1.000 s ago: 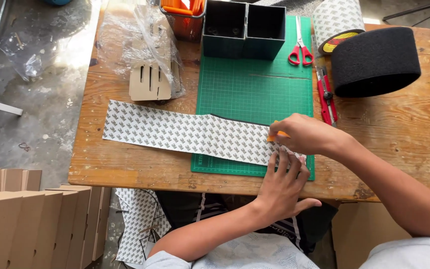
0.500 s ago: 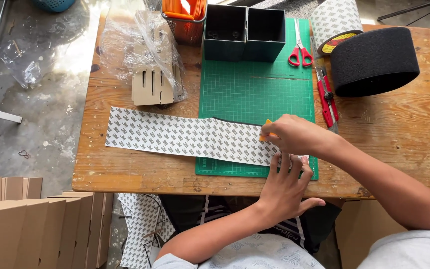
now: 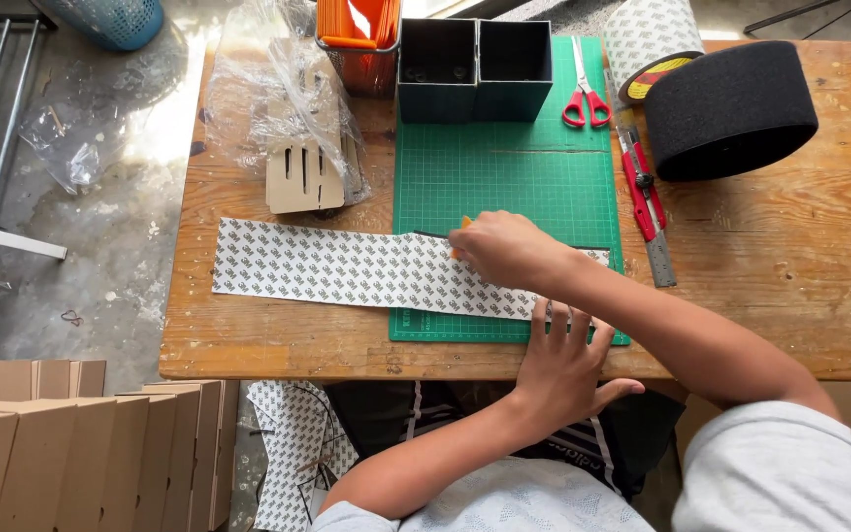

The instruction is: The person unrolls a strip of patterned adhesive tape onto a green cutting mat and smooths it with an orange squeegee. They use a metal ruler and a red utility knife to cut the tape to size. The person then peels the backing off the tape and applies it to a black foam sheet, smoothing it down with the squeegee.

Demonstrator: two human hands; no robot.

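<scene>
Since half a second ago the right hand (image 3: pixel 509 251) has slid left along the patterned strip (image 3: pixel 347 266), from near the strip's right end to about the middle of the green cutting mat (image 3: pixel 504 177). It is closed over a small orange tool (image 3: pixel 463 229), only a corner of which shows at the fingertips, and presses it down on the strip. The left hand (image 3: pixel 565 365) has stayed at the near edge of the mat, fingers spread and flat, its tips on the strip's near right edge.

The strip is a long white sheet with a grey repeating print. Its long axis runs left to right across the wooden table (image 3: pixel 760 256), tilted slightly so the right end lies nearer. Its left half rests on bare wood, its right half on the mat.

At the far edge of the mat stands a dark two-compartment box (image 3: pixel 475 69), with red-handled scissors (image 3: pixel 583 99) to its right, then a black roll (image 3: pixel 731 108).
</scene>
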